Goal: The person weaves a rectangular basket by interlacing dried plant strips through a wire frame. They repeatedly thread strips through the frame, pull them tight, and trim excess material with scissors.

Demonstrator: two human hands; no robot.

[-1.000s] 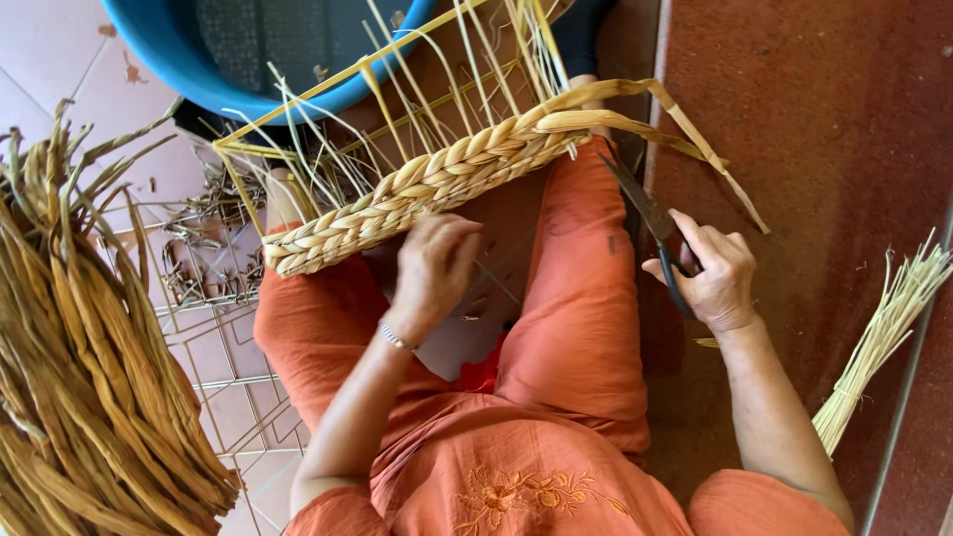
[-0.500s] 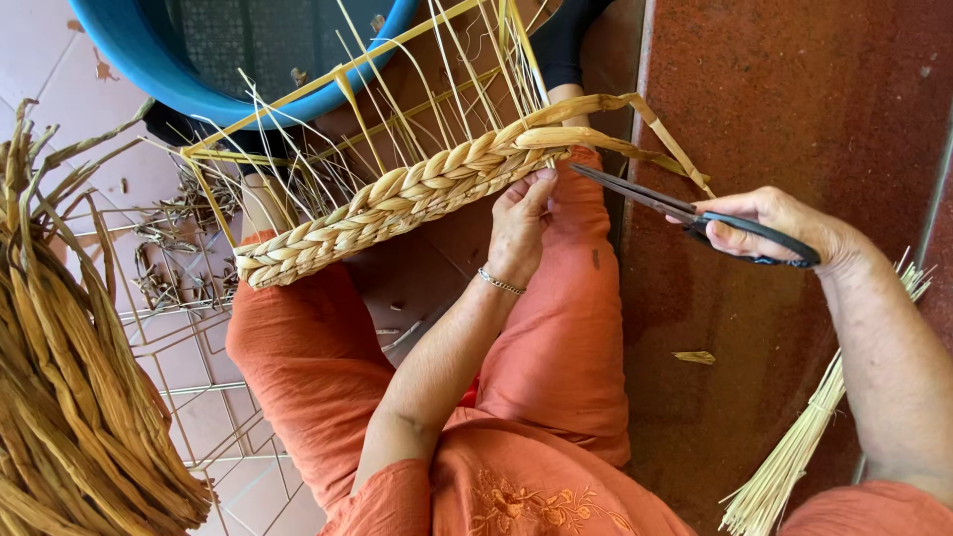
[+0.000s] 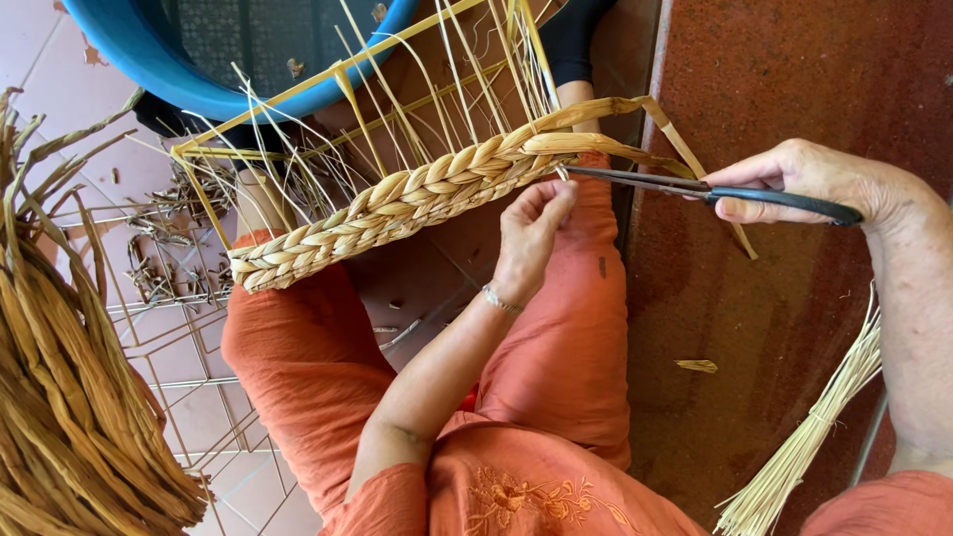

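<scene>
Red floor below, left hand (image 3: 529, 238) pinches braided basket rim (image 3: 397, 203); right hand (image 3: 804, 184) grips scissors (image 3: 695, 186).

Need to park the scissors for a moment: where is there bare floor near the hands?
Bare red floor lies beyond the right hand and scissors, and between the orange trouser leg and the pale straw bundle, apart from one small scrap. The left side is crowded: wire rack, brown reed bundle, blue tub.
</scene>
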